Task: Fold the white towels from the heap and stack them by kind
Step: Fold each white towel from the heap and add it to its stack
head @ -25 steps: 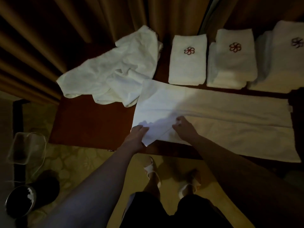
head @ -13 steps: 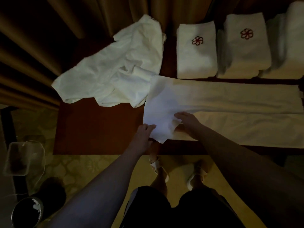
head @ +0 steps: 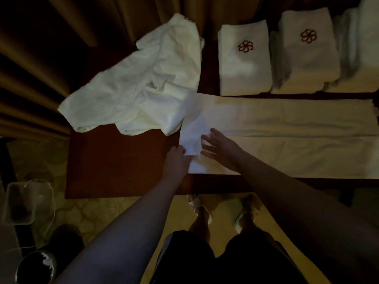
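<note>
A long white towel [head: 287, 128] lies folded lengthwise across the dark wooden table [head: 119, 165], reaching off the right edge of view. My left hand [head: 177, 160] pinches the towel's near left corner, which is lifted and turned over. My right hand [head: 220, 146] lies beside it with fingers spread flat on the towel. A crumpled heap of white towels [head: 143, 87] sits at the table's back left. Behind the long towel stand folded stacks: one [head: 244, 62] with a red flower emblem, a second [head: 307, 52] with the same emblem, and a third [head: 361, 50] cut by the frame.
Brown curtains [head: 102, 27] hang behind the table. On the patterned floor at the left are a clear plastic box [head: 20, 201] with a white cable and a dark round bin [head: 34, 267]. My legs and feet [head: 221, 210] stand at the table's near edge.
My right hand has opened from resting on the fold to spread fingers. The left hand has carried the lifted corner a little rightward. The camera has tilted, shifting the table up in view.
</note>
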Tool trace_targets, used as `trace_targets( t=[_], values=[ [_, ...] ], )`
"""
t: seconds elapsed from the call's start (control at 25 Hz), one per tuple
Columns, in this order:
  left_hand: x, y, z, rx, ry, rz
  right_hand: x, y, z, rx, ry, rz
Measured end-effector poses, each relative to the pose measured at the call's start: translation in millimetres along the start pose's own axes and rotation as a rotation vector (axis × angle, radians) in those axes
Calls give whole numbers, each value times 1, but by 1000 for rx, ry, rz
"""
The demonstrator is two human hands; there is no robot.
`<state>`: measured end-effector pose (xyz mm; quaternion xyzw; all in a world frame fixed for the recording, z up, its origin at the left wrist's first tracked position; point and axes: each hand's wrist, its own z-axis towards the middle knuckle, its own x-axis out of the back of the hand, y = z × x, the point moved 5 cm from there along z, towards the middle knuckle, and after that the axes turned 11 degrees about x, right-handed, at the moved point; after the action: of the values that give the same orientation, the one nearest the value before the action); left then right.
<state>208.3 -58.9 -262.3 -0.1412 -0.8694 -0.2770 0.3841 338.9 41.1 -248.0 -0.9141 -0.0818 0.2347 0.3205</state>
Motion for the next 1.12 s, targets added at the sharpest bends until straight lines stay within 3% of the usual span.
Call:
trace_targets(
  t=[0.08, 0.24, 0.32, 0.4, 0.48, 0.64, 0.84, 1.0, 1.12],
  values=[
    [5, -3, 4, 106, 58, -89, 5, 2, 4, 24, 22, -121],
    [7, -12, 11, 179, 52, -47, 34, -11, 8, 355, 142, -1028],
    [13, -5, 10, 74, 195, 69, 47, -13, 4, 431, 179, -1345],
    [8, 15, 6, -180, 242, 294, 54, -7, 1, 443, 110, -1549],
    [-7, 25, 1, -337, 157, 459, 58, -1, -1, 421, 54, -1630],
    [-18, 19, -5, -288, 85, 429, 60, 1, -4, 411, 71, -1620],
    [-17, 20, -10, -269, 90, 533, 62, 2, -8, 417, -21, -1589],
    [-36, 46, -28, -393, 5, 540, 71, -14, -11, 500, -41, -1479],
    [-49, 58, -39, -417, -71, 520, 89, -23, -14, 481, -23, -1569]
  ],
)
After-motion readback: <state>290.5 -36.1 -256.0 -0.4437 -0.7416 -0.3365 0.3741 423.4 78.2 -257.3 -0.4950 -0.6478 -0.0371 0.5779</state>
